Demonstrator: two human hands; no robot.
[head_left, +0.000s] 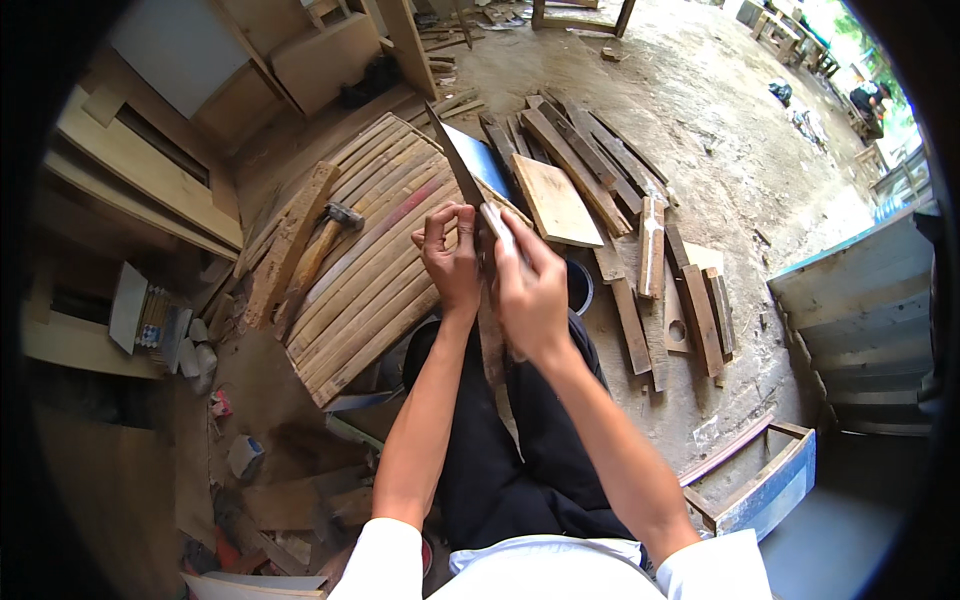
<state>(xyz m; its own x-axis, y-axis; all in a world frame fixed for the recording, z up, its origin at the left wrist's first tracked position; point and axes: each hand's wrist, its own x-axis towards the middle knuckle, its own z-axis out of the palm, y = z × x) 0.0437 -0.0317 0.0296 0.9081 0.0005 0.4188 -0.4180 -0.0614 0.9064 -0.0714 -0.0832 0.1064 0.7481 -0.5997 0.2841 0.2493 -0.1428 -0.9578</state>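
Dark blade [456, 160] pts fwd, long axis angled slightly L, beyond R hand [528, 285].

A blue-fronted wooden drawer [772, 498] (open on top) near grey metal sheeting [858, 312].

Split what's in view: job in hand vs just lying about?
In hand, judging by the grip:
saw-like tool, its pale handle in the right hand
left hand close to its blade

Apparently lying about:
hammer by the slatted wooden panel
pale board
loose timber pieces
blue-fronted drawer
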